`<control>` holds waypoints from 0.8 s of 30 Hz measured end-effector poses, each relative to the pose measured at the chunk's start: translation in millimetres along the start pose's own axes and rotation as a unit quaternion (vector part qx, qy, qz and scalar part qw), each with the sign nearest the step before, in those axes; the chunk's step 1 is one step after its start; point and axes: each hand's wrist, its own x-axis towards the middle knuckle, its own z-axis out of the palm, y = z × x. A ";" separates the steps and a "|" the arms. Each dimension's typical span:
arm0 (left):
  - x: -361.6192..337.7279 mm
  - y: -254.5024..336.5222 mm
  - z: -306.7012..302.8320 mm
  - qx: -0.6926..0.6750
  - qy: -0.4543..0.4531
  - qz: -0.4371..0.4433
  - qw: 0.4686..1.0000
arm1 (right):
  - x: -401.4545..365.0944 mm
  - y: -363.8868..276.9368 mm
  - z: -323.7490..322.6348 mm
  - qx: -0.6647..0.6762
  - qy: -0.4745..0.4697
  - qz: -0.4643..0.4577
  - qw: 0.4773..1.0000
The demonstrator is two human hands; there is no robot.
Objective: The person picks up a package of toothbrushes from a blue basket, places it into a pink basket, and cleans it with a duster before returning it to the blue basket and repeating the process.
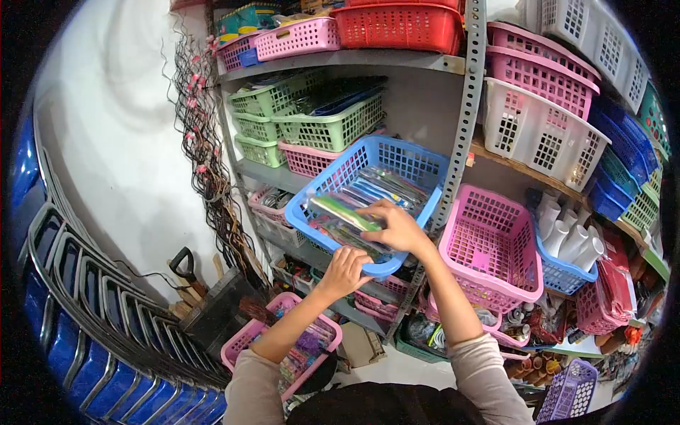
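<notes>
A blue basket (381, 268) sits tilted on the shelf, filled with packaged pens or similar slim items (382, 190). My right hand (392, 225) reaches into it, with its fingers closed on a green packet (345, 212) that lies slantwise over the other packs. At the basket's near left edge, my left hand (345, 270) has its fingers curled over the rim. The undersides of both hands are hidden.
Green baskets (329, 131) stand behind on the shelf. An upright metal post (464, 106) is right of the blue basket, beside a pink basket (492, 244). Below left is a filled pink basket (234, 345); blue stacked chairs (92, 312) stand far left.
</notes>
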 end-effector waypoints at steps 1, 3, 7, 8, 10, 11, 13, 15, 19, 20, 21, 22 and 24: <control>-0.5 0.1 -0.5 0.001 -0.002 0.001 1.000 | 5.6 3.9 7.5 -0.030 -0.013 -0.003 0.999; -0.7 -0.5 -0.9 0.002 -0.004 0.000 1.000 | 12.4 9.5 18.4 -0.049 -0.040 0.003 0.998; -2.7 -4.0 0.3 -0.012 -0.018 0.000 1.000 | 18.1 30.2 36.7 -0.102 -0.085 -0.010 0.991; -3.7 -4.6 0.7 -0.012 -0.018 -0.001 1.000 | 18.4 30.5 37.0 -0.105 -0.104 -0.027 0.989; -6.1 -5.3 1.3 -0.025 -0.018 0.003 1.000 | 17.8 32.5 34.8 -0.101 -0.135 -0.008 0.986; -6.9 -6.1 1.9 -0.026 -0.018 0.003 1.000 | 18.4 39.0 37.4 -0.090 -0.157 -0.027 0.983; -7.7 -7.7 3.0 -0.008 -0.023 0.017 1.000 | 18.2 51.9 42.4 -0.079 -0.179 -0.044 0.980; -6.4 -9.2 2.5 -0.009 -0.022 0.022 0.999 | 18.1 51.8 42.9 -0.094 -0.175 -0.061 0.978; 3.0 -11.9 -2.0 -0.015 -0.017 0.033 0.999 | 12.4 33.0 28.6 -0.064 -0.181 -0.037 0.981; 5.1 -14.0 -1.3 -0.016 -0.017 0.034 0.999 | 7.7 20.6 24.0 -0.094 -0.171 -0.011 0.981; 7.3 -16.0 -0.2 -0.029 -0.009 0.033 0.999 | 2.8 10.0 20.5 -0.124 -0.161 0.016 0.979; 9.6 -18.2 0.9 -0.043 -0.001 0.032 0.999 | -2.6 2.0 19.2 -0.124 -0.161 0.016 0.979; 16.3 -20.3 -2.6 -0.049 -0.010 0.019 0.999 | -15.1 -10.5 19.6 -0.143 -0.043 0.028 0.988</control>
